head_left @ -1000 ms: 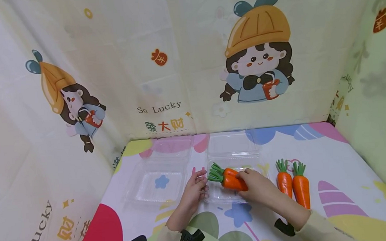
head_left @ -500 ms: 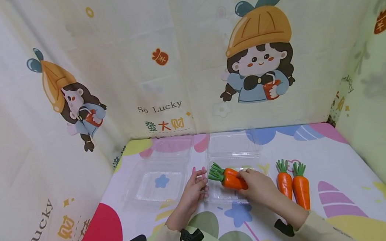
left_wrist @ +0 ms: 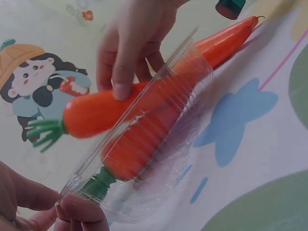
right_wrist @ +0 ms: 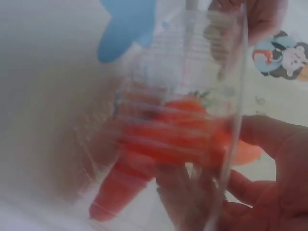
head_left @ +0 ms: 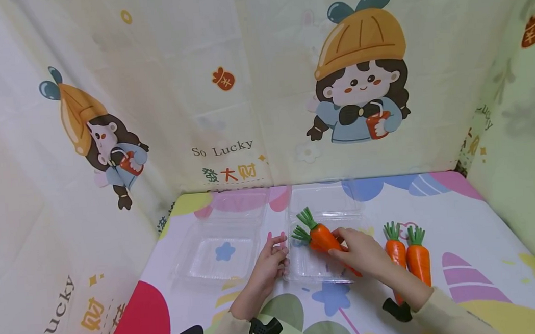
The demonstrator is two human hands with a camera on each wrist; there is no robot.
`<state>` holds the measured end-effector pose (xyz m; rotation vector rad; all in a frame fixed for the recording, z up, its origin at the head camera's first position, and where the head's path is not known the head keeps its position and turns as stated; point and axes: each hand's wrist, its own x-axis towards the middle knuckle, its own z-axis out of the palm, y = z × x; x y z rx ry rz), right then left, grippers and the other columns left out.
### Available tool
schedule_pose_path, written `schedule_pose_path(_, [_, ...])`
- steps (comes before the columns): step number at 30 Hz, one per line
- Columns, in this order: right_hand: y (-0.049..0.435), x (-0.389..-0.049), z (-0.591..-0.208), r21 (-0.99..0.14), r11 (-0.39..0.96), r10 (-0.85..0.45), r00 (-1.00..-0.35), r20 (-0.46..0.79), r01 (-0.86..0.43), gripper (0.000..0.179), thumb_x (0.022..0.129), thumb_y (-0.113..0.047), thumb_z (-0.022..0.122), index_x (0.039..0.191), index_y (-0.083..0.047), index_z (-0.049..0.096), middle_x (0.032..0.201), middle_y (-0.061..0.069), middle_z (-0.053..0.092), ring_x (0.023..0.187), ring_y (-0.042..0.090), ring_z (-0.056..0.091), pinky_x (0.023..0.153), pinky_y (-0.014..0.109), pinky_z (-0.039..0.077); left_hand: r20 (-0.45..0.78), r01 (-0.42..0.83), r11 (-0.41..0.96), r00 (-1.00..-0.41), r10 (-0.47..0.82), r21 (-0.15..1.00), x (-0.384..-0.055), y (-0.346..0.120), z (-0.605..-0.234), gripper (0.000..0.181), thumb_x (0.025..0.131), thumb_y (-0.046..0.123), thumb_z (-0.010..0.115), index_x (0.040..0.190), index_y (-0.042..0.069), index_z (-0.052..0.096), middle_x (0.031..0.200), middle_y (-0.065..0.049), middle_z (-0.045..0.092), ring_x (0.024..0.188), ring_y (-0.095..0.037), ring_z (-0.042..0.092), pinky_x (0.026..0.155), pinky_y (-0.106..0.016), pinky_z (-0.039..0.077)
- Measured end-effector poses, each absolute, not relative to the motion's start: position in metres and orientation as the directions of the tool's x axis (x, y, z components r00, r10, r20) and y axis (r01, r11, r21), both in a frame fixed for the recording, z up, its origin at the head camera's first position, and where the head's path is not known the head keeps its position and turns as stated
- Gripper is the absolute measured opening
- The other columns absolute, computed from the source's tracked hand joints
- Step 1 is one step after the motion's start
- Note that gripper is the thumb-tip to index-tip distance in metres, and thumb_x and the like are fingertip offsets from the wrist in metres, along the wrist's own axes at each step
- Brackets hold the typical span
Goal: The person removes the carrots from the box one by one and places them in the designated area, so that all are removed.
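My left hand (head_left: 269, 266) pinches the left rim of a clear plastic clamshell box (head_left: 313, 275), which lies with its lid folded back. Over that box, my right hand (head_left: 363, 253) holds an orange carrot (head_left: 323, 236) with green stubby leaves, thumb on one side and fingers on the other. A second carrot (left_wrist: 132, 151) is beneath it, seen through the plastic in the left wrist view. Its green top is near my left fingers, and part of its body is hidden. The right wrist view is blurred, with both carrots behind the box wall.
Another open clear box (head_left: 223, 277) stands to the left. Two more carrots (head_left: 395, 251) lie side by side on the patterned tablecloth to the right, partly behind my right forearm. Printed curtains (head_left: 273, 110) close off the back and sides.
My right hand has turned one carrot and shifted it up and back, so the two carrots' leaves have spread apart. The left hand stays at the box rim.
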<state>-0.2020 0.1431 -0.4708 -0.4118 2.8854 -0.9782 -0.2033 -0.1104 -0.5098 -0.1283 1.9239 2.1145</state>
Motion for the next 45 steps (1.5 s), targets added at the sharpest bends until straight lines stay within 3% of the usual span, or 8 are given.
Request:
schedule_pose_path(5, [0.15,-0.207,-0.466,-0.654,0.722,-0.274,-0.961,0.028,-0.225,0.046,0.096,-0.027,0.072,0.132,0.0,0.061,0.115,0.012,0.071,0.098,0.028,0.068,0.087,0.048,0.059,-0.265,-0.276,-0.07,-0.955,0.133,0.959,-0.204,-0.111,-0.51,0.043,0.106,0.008,0.051,0.147,0.003,0.042,0.099,0.0,0.049,0.069,-0.011,0.049,0.053,-0.018,0.042])
schedule_pose_path(9, [0.156,-0.211,-0.467,-0.714,0.683,-0.252,-0.967,-0.031,-0.155,0.053,0.1,-0.033,0.067,0.138,0.001,0.052,0.116,0.018,0.069,0.091,0.025,0.067,0.074,0.039,0.061,-0.27,-0.28,-0.07,-0.954,0.127,0.957,-0.204,-0.111,-0.51,0.043,0.105,0.008,0.052,0.147,0.003,0.043,0.1,-0.001,0.049,0.069,-0.012,0.049,0.052,-0.019,0.041])
schedule_pose_path(17, [0.159,-0.215,-0.469,-0.865,0.493,-0.208,-0.952,-0.222,0.094,0.065,0.103,-0.042,0.06,0.146,0.002,0.039,0.119,0.024,0.064,0.072,0.024,0.069,0.059,0.037,0.061,-0.272,-0.282,-0.063,-0.954,0.126,0.957,-0.203,-0.111,-0.51,0.043,0.105,0.008,0.053,0.148,0.003,0.043,0.101,-0.002,0.049,0.069,-0.012,0.049,0.052,-0.019,0.04])
schedule_pose_path(26, [0.167,-0.209,-0.466,-0.915,0.175,-0.283,-0.872,-0.4,0.363,0.076,0.102,-0.053,0.058,0.146,0.004,0.034,0.121,0.018,0.061,0.065,0.021,0.072,0.062,0.027,0.059,-0.261,-0.272,-0.072,-0.956,0.131,0.96,-0.202,-0.111,-0.511,0.044,0.106,0.009,0.053,0.148,0.002,0.042,0.099,-0.001,0.05,0.069,-0.012,0.049,0.053,-0.02,0.041])
schedule_pose_path(37, [0.179,-0.196,-0.466,-0.922,0.126,-0.311,-0.868,-0.387,0.366,0.074,0.103,-0.051,0.056,0.145,0.005,0.032,0.129,0.023,0.057,0.078,0.032,0.076,0.065,0.029,0.06,-0.268,-0.278,-0.066,-0.954,0.131,0.958,-0.204,-0.111,-0.513,0.043,0.105,0.009,0.053,0.147,0.003,0.044,0.099,-0.001,0.051,0.068,-0.012,0.05,0.053,-0.019,0.043])
schedule_pose_path(45, [0.196,-0.185,-0.465,-0.923,0.154,-0.242,-0.892,-0.382,0.354,0.068,0.104,-0.047,0.057,0.141,0.004,0.033,0.111,0.016,0.065,0.082,0.03,0.076,0.064,0.033,0.062,-0.256,-0.265,-0.061,-0.958,0.129,0.962,-0.204,-0.111,-0.513,0.044,0.105,0.01,0.054,0.147,0.002,0.044,0.1,-0.001,0.052,0.07,-0.011,0.05,0.054,-0.02,0.043])
